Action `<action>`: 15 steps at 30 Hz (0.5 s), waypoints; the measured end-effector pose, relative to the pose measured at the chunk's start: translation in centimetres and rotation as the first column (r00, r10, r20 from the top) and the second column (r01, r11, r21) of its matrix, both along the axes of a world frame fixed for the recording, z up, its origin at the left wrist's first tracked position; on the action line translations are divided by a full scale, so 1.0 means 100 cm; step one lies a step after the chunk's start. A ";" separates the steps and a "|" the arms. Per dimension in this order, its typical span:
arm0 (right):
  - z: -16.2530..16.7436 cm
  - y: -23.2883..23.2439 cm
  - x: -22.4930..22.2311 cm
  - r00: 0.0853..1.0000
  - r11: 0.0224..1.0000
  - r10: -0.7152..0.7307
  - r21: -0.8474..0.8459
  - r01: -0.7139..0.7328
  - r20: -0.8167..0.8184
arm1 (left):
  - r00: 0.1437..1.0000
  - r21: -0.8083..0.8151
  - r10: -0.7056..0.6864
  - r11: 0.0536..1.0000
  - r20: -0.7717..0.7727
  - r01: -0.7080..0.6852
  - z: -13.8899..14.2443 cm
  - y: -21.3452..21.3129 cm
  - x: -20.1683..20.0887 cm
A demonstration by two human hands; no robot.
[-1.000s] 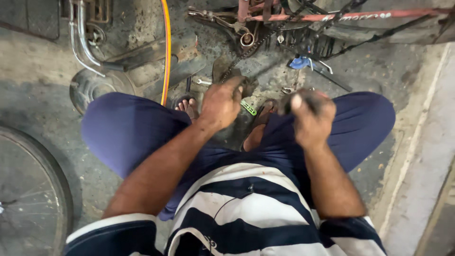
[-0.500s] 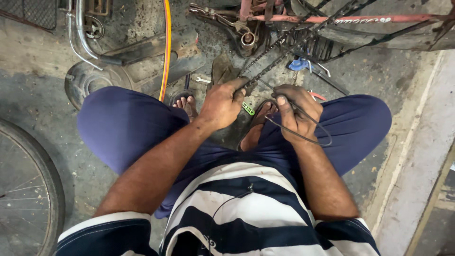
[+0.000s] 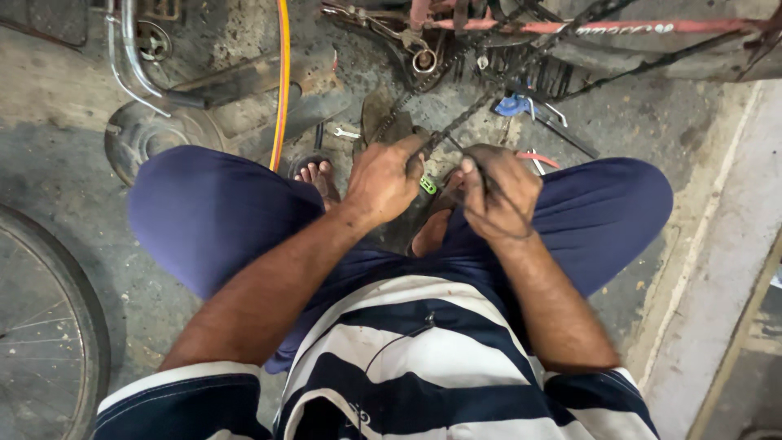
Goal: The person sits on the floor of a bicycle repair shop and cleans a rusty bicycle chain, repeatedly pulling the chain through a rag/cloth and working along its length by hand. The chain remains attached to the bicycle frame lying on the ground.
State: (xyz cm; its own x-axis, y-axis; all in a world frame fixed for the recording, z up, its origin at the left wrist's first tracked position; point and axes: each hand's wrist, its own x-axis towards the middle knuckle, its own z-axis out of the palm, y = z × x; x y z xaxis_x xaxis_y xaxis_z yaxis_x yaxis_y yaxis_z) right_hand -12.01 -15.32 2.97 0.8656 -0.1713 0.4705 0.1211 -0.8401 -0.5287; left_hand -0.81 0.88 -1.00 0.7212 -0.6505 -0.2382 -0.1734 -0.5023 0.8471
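Both hands clamped on the bicycle chain (image 3: 456, 122): left hand (image 3: 383, 179) fingers pinch it near the floor, right hand (image 3: 497, 191) fist closed on its slack end. Chain runs taut up to the red frame (image 3: 529, 26). Risk: greasy links slip, fingers get pinched.

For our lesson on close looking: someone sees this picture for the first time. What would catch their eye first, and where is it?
At the centre, the left hand and right hand both grip a greasy bicycle chain that stretches up toward the red bicycle frame along the top edge. Below them, the person's blue trousers and striped shirt fill the lower part of the picture. A bicycle wheel curves in at the lower left.
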 end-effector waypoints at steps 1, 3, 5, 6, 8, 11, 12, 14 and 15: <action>0.000 0.000 0.000 0.999 0.997 -0.032 0.075 0.033 -0.014 | 1.000 -0.057 -0.001 0.998 0.015 0.002 -0.001 0.000 -0.001; -0.003 0.002 0.000 0.996 0.970 -0.080 0.226 0.086 -0.038 | 0.999 -0.167 0.011 0.986 0.053 -0.002 -0.005 0.000 0.001; -0.006 0.000 -0.002 0.985 0.896 -0.121 0.415 0.161 -0.121 | 0.973 -0.247 0.048 0.969 0.224 0.009 -0.009 0.000 0.002; -0.008 -0.001 -0.003 0.977 0.842 -0.139 0.499 0.204 -0.164 | 0.950 -0.287 0.065 0.958 0.307 0.028 -0.010 -0.001 0.002; -0.012 -0.003 -0.006 0.977 0.828 -0.143 0.521 0.207 -0.161 | 0.995 -0.214 0.002 0.977 0.100 0.020 -0.011 -0.003 0.002; -0.022 -0.005 -0.008 0.972 0.831 -0.179 0.506 0.232 -0.153 | 1.000 -0.182 -0.017 0.983 0.005 0.017 -0.011 -0.007 0.000; -0.026 -0.004 -0.008 0.969 0.835 -0.195 0.494 0.244 -0.150 | 1.000 -0.183 -0.011 0.983 0.010 0.013 -0.011 -0.008 0.000; -0.034 0.000 -0.006 0.961 0.491 -0.239 0.837 0.243 -0.139 | 0.999 -0.163 0.031 0.986 0.030 -0.026 -0.009 -0.009 0.000; -0.037 0.002 -0.004 0.953 0.270 -0.267 0.939 0.214 -0.141 | 0.998 -0.155 0.048 0.987 0.042 -0.041 -0.008 -0.009 0.000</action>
